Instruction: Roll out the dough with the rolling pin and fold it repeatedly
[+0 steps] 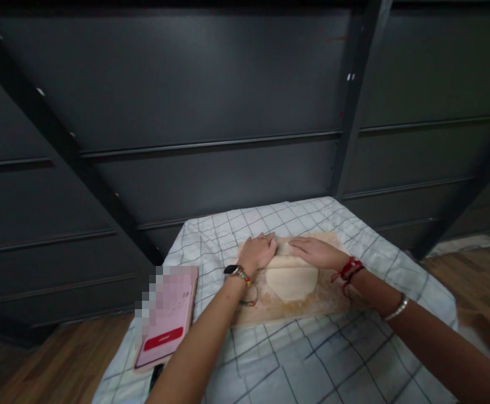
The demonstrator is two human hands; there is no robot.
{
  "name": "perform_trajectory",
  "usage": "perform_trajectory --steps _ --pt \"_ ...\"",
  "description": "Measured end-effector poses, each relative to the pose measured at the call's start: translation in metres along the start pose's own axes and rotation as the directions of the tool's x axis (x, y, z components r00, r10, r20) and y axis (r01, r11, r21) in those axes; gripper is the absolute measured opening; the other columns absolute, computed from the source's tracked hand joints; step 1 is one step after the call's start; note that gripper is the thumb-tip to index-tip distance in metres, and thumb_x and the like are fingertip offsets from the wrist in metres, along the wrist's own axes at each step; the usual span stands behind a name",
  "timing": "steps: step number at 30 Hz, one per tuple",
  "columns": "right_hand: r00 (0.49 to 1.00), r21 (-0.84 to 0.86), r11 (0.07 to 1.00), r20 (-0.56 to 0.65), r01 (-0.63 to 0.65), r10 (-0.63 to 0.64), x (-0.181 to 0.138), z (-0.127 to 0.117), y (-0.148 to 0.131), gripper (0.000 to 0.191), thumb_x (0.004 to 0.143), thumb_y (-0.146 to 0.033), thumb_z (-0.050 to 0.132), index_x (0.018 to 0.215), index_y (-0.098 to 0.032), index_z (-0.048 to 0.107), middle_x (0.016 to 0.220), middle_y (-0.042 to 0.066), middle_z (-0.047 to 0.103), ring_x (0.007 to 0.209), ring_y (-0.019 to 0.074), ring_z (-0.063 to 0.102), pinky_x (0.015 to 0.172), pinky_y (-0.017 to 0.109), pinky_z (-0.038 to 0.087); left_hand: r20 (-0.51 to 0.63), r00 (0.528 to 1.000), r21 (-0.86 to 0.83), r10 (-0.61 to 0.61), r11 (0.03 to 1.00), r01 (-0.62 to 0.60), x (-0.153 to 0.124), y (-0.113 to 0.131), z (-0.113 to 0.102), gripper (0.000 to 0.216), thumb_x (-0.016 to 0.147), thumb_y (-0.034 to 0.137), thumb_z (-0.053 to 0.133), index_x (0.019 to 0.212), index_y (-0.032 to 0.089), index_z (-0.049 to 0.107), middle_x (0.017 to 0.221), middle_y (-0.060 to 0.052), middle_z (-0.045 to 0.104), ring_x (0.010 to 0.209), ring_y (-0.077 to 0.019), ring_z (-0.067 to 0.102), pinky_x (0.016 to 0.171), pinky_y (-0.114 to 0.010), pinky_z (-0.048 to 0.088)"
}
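A flat, pale sheet of dough (293,282) lies on a floured wooden board (249,314). Across its far part runs a pale rolling pin (286,262), partly covered by my hands. My left hand (260,251) is closed over the left part of the pin, fingers bent forward. From the right, my right hand (315,252) bears on the pin with its fingers held together and pointing inward. The pin's ends are hidden under the hands.
A white checked cloth (270,365) covers the small table. Left of the board lies a phone (173,314) in a pink case, its screen lit. Dark metal panels (211,84) rise behind the table. Wooden floor (472,266) shows on both sides.
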State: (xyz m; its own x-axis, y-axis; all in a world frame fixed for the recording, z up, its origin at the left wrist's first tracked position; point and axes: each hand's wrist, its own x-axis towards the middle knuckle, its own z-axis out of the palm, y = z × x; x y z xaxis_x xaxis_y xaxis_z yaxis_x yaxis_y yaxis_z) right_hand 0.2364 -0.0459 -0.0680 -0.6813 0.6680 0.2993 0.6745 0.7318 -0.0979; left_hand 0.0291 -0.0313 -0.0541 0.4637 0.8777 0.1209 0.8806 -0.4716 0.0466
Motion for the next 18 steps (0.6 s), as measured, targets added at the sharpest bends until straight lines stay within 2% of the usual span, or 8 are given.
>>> perform_trajectory --steps 3,8,11,14,18 --pt "1.000 -0.013 0.999 -0.008 0.029 -0.029 -0.012 -0.001 -0.015 0.039 0.097 -0.031 0.031 0.111 -0.014 0.063 0.117 0.012 0.064 0.112 0.0218 0.056 0.095 0.038 0.043 -0.002 0.999 0.030 0.049 0.998 -0.049 -0.014 0.006 -0.003 0.038 0.094 0.031 0.025 0.109 0.022 0.059 0.109 -0.005 0.067 0.099 -0.0221 0.061 0.086 -0.036 0.043" --pt "0.993 -0.071 0.991 -0.046 -0.111 0.107 -0.038 -0.009 -0.059 0.040 0.094 -0.039 0.039 0.116 -0.013 0.059 0.114 0.014 0.065 0.101 0.0249 0.061 0.086 0.039 0.048 -0.068 0.995 0.034 0.074 0.997 -0.072 -0.053 0.023 -0.007 0.037 0.094 0.027 0.025 0.108 0.020 0.059 0.109 -0.006 0.066 0.101 -0.0214 0.059 0.087 -0.034 0.043" --pt "0.989 -0.055 0.991 -0.090 -0.121 0.116 -0.051 -0.011 -0.075 0.040 0.091 -0.038 0.045 0.121 -0.013 0.056 0.116 0.013 0.064 0.102 0.0247 0.060 0.087 0.039 0.047 -0.079 0.993 0.046 0.086 0.996 -0.083 -0.073 0.029 -0.008 0.038 0.096 0.029 0.022 0.114 0.022 0.055 0.106 -0.007 0.066 0.101 -0.0215 0.059 0.087 -0.035 0.043" --pt "0.992 -0.041 0.996 -0.096 -0.082 0.077 -0.053 -0.011 -0.074 0.042 0.091 -0.037 0.046 0.124 -0.013 0.054 0.119 0.013 0.063 0.106 0.0245 0.059 0.091 0.040 0.046 -0.049 0.995 0.057 0.083 0.995 -0.080 -0.076 0.029 -0.009 0.039 0.097 0.030 0.021 0.112 0.022 0.056 0.100 -0.006 0.067 0.100 -0.0213 0.060 0.086 -0.034 0.044" --pt "0.997 -0.068 0.996 -0.052 -0.060 0.056 -0.037 -0.010 -0.052 0.045 0.093 -0.042 0.040 0.123 -0.013 0.057 0.124 0.014 0.060 0.113 0.0262 0.055 0.096 0.043 0.042 -0.039 0.999 0.041 0.028 0.999 -0.027 -0.053 0.023 -0.009 0.041 0.097 0.029 0.021 0.112 0.020 0.058 0.109 -0.007 0.066 0.101 -0.0200 0.061 0.087 -0.032 0.045"
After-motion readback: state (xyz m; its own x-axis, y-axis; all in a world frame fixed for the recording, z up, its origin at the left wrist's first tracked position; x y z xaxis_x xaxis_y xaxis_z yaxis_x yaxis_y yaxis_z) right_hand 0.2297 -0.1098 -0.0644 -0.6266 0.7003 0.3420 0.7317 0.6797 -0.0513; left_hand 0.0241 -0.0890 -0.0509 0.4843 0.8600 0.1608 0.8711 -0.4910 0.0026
